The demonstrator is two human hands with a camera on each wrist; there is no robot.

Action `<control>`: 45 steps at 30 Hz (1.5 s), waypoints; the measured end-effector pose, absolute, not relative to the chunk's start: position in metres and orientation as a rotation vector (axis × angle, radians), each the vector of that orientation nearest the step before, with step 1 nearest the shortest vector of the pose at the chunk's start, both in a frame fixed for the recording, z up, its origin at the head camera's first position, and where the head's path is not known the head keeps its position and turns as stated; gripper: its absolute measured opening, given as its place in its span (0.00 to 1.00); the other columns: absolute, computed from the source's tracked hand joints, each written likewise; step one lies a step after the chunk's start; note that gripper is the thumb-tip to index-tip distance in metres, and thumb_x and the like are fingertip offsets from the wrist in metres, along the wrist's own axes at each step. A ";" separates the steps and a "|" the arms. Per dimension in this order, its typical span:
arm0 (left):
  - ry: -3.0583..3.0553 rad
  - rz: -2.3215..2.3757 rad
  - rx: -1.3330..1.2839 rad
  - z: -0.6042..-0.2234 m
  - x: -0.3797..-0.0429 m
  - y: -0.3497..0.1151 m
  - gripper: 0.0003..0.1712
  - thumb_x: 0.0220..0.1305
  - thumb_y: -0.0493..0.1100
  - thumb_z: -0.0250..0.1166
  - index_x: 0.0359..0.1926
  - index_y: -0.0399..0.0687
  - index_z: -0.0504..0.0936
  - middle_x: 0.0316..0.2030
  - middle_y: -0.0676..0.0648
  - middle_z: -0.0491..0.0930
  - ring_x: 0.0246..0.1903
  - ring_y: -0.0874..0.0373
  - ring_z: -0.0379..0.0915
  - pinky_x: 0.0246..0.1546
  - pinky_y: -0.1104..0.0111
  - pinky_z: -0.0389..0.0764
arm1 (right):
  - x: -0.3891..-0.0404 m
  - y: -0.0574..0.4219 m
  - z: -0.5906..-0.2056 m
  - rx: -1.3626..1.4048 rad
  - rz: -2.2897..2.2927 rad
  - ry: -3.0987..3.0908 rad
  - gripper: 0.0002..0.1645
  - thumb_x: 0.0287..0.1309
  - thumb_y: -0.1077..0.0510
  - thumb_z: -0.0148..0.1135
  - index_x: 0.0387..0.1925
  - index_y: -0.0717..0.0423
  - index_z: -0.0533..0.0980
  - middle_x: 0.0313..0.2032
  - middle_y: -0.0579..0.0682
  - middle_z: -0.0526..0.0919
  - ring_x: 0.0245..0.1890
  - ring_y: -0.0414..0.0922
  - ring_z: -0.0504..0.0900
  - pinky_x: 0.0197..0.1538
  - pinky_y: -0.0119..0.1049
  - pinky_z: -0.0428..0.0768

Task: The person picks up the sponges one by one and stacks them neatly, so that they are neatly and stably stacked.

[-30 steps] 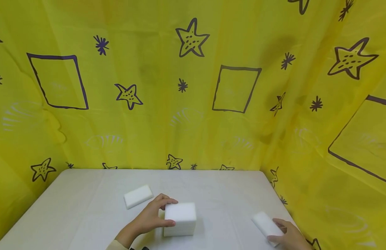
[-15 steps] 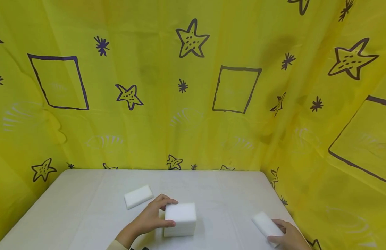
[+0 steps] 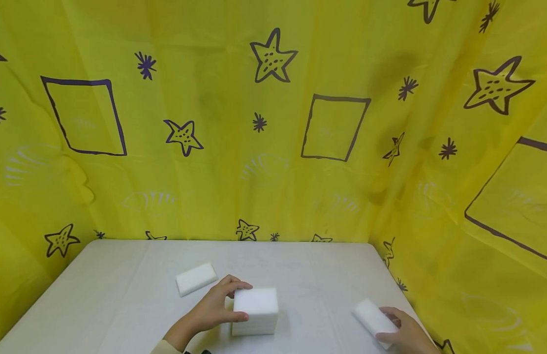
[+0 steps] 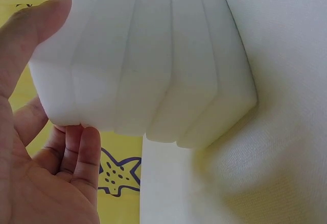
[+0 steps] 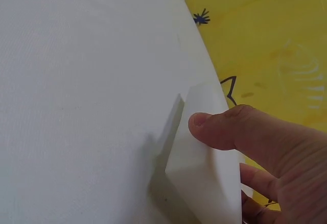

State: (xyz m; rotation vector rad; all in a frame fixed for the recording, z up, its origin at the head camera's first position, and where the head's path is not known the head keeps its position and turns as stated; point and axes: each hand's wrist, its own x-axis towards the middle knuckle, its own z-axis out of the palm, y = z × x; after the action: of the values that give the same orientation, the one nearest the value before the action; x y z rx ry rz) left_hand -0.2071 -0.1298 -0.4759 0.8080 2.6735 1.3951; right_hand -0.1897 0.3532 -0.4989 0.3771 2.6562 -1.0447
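A stack of several white sponge blocks (image 3: 258, 312) stands at the front middle of the table. My left hand (image 3: 211, 309) grips its left side, thumb on the near side and fingers on the far side. In the left wrist view the layers of the stack (image 4: 148, 66) sit slightly uneven. At the right, my right hand (image 3: 408, 334) holds a single white sponge block (image 3: 372, 319) between thumb and fingers. Seen from the right wrist, this block (image 5: 204, 178) is tilted and casts a shadow on the tabletop.
Another white sponge block (image 3: 196, 279) lies flat, behind and left of the stack. The white-covered table (image 3: 123, 314) has its right edge close beside my right hand. A yellow curtain (image 3: 220, 172) with starfish drawings hangs around the table.
My right hand has shifted slightly to the left with its sponge block in the last half second. The left hand and the stack have stayed in place.
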 end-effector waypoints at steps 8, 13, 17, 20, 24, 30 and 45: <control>2.663 1.398 0.799 -0.475 -0.207 -0.130 0.34 0.48 0.55 0.77 0.57 0.57 0.79 0.48 0.53 0.71 0.45 0.58 0.67 0.48 0.60 0.74 | -0.188 0.341 -0.485 0.289 -1.050 2.704 0.53 0.37 0.45 0.81 0.62 0.66 0.68 0.48 0.60 0.79 0.43 0.52 0.77 0.44 0.53 0.79; 2.657 1.401 0.795 -0.475 -0.207 -0.130 0.33 0.48 0.56 0.77 0.57 0.57 0.79 0.48 0.53 0.71 0.45 0.58 0.67 0.48 0.59 0.74 | -0.189 0.331 -0.476 0.232 -0.998 2.740 0.52 0.38 0.42 0.80 0.61 0.64 0.70 0.48 0.57 0.79 0.44 0.51 0.76 0.46 0.51 0.78; 2.656 1.401 0.794 -0.475 -0.207 -0.130 0.34 0.48 0.56 0.77 0.57 0.57 0.79 0.48 0.53 0.71 0.45 0.57 0.67 0.48 0.59 0.74 | -0.188 0.322 -0.468 0.181 -0.985 2.779 0.50 0.38 0.43 0.80 0.61 0.62 0.72 0.49 0.54 0.80 0.45 0.49 0.77 0.46 0.50 0.78; 2.658 1.398 0.793 -0.475 -0.207 -0.130 0.34 0.48 0.56 0.77 0.57 0.57 0.79 0.48 0.53 0.71 0.45 0.57 0.67 0.48 0.59 0.74 | -0.187 0.317 -0.463 0.130 -1.001 2.814 0.48 0.37 0.45 0.81 0.60 0.62 0.72 0.50 0.52 0.80 0.45 0.47 0.77 0.46 0.49 0.78; 2.654 1.398 0.784 -0.475 -0.207 -0.130 0.34 0.48 0.56 0.77 0.57 0.57 0.79 0.49 0.53 0.71 0.45 0.57 0.66 0.48 0.58 0.74 | -0.186 0.311 -0.457 0.058 -1.044 2.848 0.45 0.37 0.50 0.81 0.59 0.61 0.73 0.49 0.54 0.81 0.44 0.48 0.78 0.43 0.45 0.79; 2.647 1.409 0.789 -0.475 -0.207 -0.130 0.34 0.48 0.56 0.77 0.57 0.57 0.79 0.48 0.53 0.71 0.45 0.57 0.66 0.48 0.58 0.73 | -0.185 0.301 -0.447 -0.050 -1.072 2.886 0.42 0.39 0.54 0.80 0.58 0.61 0.74 0.49 0.54 0.81 0.43 0.46 0.77 0.39 0.39 0.78; 2.671 1.389 0.798 -0.475 -0.206 -0.130 0.34 0.49 0.56 0.77 0.58 0.55 0.79 0.48 0.53 0.71 0.45 0.58 0.67 0.49 0.57 0.74 | -0.193 0.276 -0.420 -0.440 -1.164 2.863 0.37 0.42 0.55 0.78 0.56 0.59 0.75 0.46 0.55 0.81 0.41 0.48 0.75 0.39 0.33 0.75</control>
State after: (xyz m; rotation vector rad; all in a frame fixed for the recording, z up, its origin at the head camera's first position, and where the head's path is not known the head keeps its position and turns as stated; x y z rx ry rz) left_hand -0.2063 -0.1298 -0.4751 0.7983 2.6706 1.3891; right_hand -0.1933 0.2762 -0.4203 -0.4397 2.8630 -1.1641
